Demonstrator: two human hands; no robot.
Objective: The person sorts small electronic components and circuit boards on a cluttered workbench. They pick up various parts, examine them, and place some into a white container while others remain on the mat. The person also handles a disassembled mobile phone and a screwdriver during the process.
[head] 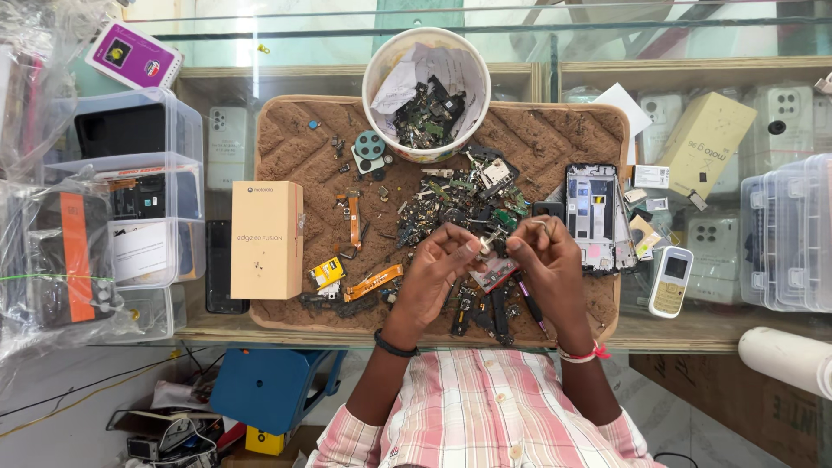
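While both hands meet above a brown mat (295,139), the left hand (438,264) and right hand (546,256) pinch a small metal part (487,241) between fingertips, scrap circuit pieces (451,204) just beyond them.

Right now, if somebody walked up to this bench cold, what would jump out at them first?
Probably the two hands at the middle of the brown mat, the left hand and right hand pinching a small metal part between them above a heap of phone scrap. Next, the white tub of circuit bits at the mat's far edge, and the tan box on its left side.
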